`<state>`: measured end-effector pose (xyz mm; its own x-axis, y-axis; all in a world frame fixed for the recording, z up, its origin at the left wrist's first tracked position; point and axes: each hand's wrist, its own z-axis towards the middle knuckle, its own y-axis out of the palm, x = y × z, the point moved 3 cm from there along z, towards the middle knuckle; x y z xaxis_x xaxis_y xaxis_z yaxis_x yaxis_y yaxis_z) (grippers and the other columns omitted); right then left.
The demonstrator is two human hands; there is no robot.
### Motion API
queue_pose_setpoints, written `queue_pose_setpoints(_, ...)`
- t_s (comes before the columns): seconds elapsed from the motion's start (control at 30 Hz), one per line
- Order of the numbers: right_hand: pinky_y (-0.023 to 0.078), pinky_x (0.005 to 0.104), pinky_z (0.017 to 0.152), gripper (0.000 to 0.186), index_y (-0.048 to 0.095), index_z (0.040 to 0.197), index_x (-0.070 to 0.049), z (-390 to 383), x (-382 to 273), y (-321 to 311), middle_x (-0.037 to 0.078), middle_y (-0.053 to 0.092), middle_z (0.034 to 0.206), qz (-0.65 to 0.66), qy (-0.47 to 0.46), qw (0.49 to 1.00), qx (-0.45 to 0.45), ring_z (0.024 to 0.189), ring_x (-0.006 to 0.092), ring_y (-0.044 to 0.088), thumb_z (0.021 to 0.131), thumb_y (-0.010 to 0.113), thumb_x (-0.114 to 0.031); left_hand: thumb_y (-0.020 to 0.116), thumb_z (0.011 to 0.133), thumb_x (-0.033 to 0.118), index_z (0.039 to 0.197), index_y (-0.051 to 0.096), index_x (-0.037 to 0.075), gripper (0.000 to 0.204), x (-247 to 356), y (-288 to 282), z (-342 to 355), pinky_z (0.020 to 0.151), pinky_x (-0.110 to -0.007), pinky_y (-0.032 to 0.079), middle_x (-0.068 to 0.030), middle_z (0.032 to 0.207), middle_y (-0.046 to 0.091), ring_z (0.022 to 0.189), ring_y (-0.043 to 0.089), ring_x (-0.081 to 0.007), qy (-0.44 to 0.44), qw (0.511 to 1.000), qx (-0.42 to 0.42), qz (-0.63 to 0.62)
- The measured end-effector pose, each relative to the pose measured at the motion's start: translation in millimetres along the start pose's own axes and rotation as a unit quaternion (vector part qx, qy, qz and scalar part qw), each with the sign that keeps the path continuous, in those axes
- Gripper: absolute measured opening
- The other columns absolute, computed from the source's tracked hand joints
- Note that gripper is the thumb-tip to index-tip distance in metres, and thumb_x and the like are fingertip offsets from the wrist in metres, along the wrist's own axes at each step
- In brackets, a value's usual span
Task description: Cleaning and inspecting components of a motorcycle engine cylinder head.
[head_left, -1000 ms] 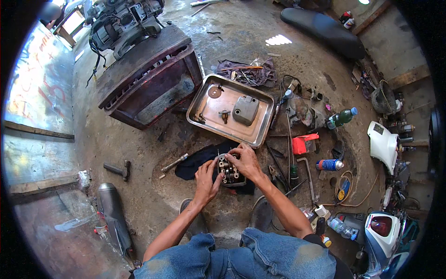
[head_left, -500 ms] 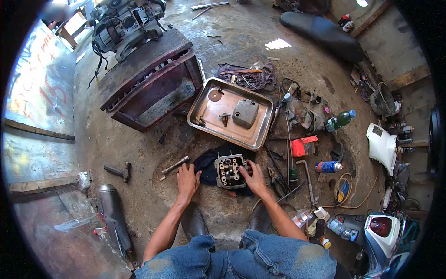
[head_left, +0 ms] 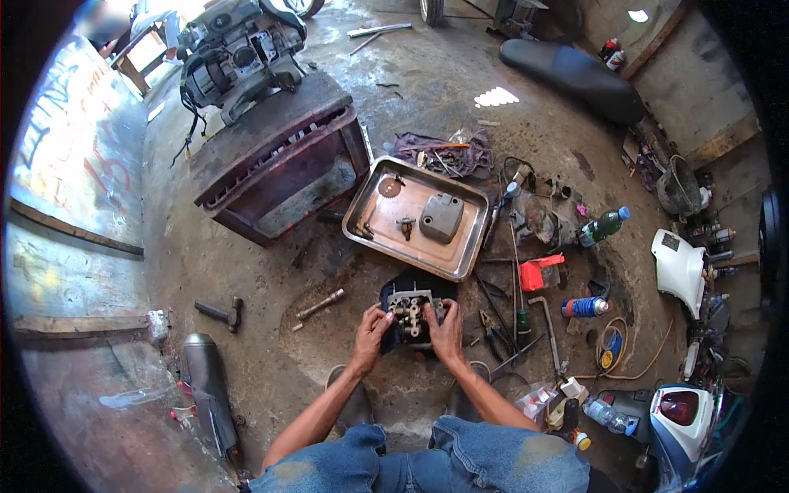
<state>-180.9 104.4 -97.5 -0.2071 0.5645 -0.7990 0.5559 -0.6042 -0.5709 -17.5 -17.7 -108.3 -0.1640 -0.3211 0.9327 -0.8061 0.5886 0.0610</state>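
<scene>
Where dark cloth [head_left: 437,283] lies, left hand [head_left: 371,334] and right hand [head_left: 447,332] grip a cylinder head [head_left: 415,319].

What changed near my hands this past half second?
Your left hand moved right from the edge of the dark cloth and took hold of the cylinder head. The cloth's left side drew rightward. Your right hand stayed on the cylinder head; the metal tray and hammer stayed put.

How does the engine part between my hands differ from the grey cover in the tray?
The engine part is gripped by the left hand and right hand; the grey cover lies untouched in the tray. The engine part's upper side shows open recesses and inner parts; the grey cover's is mostly closed. Both look metallic.
</scene>
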Motion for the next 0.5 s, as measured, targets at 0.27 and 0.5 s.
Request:
queue_pose_setpoints(0.27,0.046,0.0434,0.094,0.062,0.042,0.127,0.001,-2.5,-33.5,-5.1,0.024,0.059,0.112,0.105,0.062,0.992,-0.025,0.104,0.0363,0.06,0.094,0.071,-0.043,0.059,0.105,0.027,0.094,0.06,0.013,0.018,21.6,11.2,-12.1,0.083,-0.021,0.039,0.0074,0.091,0.055,0.088,0.049,-0.0026,-0.064,0.974,0.009,-0.217)
queue_pose_setpoints(0.5,0.046,0.039,0.097,0.063,0.044,0.128,0.001,17.1,-124.5,-67.7,0.017,0.061,0.114,0.26,-0.099,0.96,0.013,0.11,0.0252,0.059,0.093,0.075,-0.041,0.064,0.102,0.028,0.095,0.061,0.009,0.021,154.3,9.2,-21.5,0.099,-0.029,0.04,-0.0026,0.117,0.051,0.111,0.051,-0.0132,0.048,0.993,-0.037,-0.104)
